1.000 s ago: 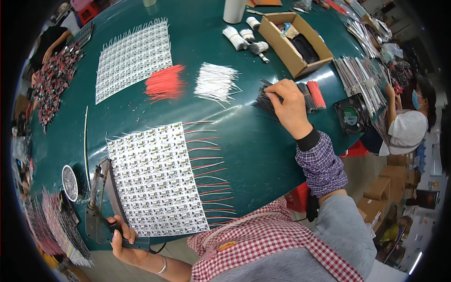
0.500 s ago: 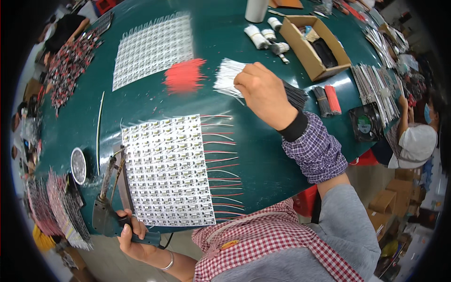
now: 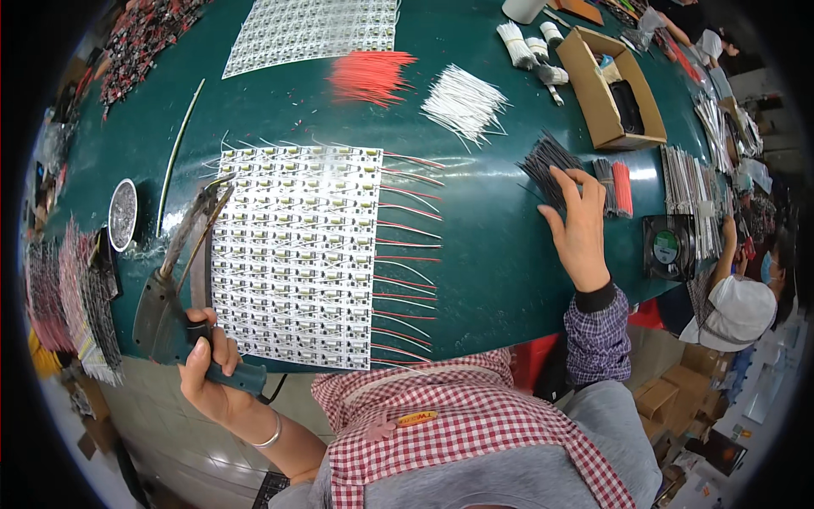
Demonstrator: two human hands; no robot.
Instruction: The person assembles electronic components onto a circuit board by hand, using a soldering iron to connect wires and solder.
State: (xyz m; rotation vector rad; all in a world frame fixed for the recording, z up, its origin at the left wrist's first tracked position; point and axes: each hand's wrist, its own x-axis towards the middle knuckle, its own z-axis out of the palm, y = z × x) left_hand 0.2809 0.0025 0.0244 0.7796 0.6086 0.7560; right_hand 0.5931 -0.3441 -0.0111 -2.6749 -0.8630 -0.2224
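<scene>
My left hand (image 3: 214,363) is wrapped round the handle of a soldering gun (image 3: 159,316) with a grey-green body. The gun's tip rests over the upper left edge of a white panel of small circuit boards (image 3: 297,254). Red and white wires (image 3: 411,246) stick out along the panel's right side, and thin wires show along its top. My right hand (image 3: 581,216), thumb and fingers apart, reaches to a loose pile of black wires (image 3: 547,165), fingertips at its near edge. No wire shows in its grasp.
Beyond the panel lie red wires (image 3: 370,76), white wires (image 3: 466,103) and a second board panel (image 3: 309,34). A round dish (image 3: 124,214) stands left. At right are an open cardboard box (image 3: 593,93), bundled red wires (image 3: 622,188) and a black spool (image 3: 668,244). Another person (image 3: 742,297) sits right.
My right hand has gone from the white wires rightward and nearer to the black wires, its fingers now spread. My left hand still holds the soldering gun. The whole view has shifted.
</scene>
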